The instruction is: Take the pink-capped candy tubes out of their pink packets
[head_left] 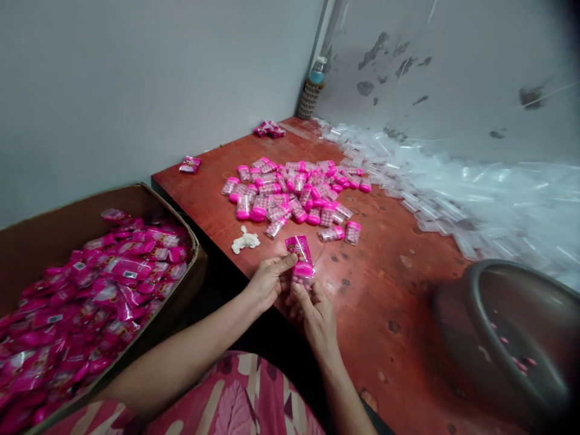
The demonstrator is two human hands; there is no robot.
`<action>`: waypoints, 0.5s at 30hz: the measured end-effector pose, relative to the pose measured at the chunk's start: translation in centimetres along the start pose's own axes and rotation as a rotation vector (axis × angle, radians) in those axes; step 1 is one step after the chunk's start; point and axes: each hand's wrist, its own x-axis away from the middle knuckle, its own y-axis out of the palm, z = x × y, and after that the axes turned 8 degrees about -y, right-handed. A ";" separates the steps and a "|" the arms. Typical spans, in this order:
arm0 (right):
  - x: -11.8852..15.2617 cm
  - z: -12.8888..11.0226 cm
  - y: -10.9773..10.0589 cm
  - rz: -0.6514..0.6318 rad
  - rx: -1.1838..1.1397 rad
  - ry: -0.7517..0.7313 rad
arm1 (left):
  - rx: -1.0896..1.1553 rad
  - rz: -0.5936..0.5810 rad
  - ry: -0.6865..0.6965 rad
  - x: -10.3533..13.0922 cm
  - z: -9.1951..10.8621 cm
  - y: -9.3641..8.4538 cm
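Near the table's front edge, a small clear container of pink candies with a bright pink cap (302,270) is held between my two hands. Behind its cap stands a printed pink wrapper (296,244). My left hand (270,283) is closed, its thumb pressed on the wrapper beside the cap. My right hand (317,314) pinches the clear lower part of the container from the right. Whether the container is inside the wrapper or just against it, I cannot tell. Farther back on the table lies a loose pile of similar pink-capped candy containers (298,208).
On the left, a cardboard box (196,257) holds many pink wrapped packs (129,269). Clear plastic containers (448,205) heap along the right side of the red table (376,290). A dark basin (471,320) holds a few candies. A crumpled white scrap (245,240) lies nearby.
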 end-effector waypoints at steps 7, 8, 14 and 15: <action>-0.1 0.2 -0.5 0.031 0.100 -0.047 | -0.169 0.000 -0.036 -0.2 0.0 -0.3; -0.1 0.2 -0.6 0.027 0.088 -0.050 | -0.187 -0.016 -0.042 -0.1 0.0 -0.3; -0.2 0.1 -0.9 -0.069 -0.147 0.024 | -0.268 -0.086 -0.038 0.1 0.5 -0.4; -0.2 0.1 -0.9 -0.058 -0.162 0.027 | -0.253 -0.065 -0.018 0.1 0.5 -0.4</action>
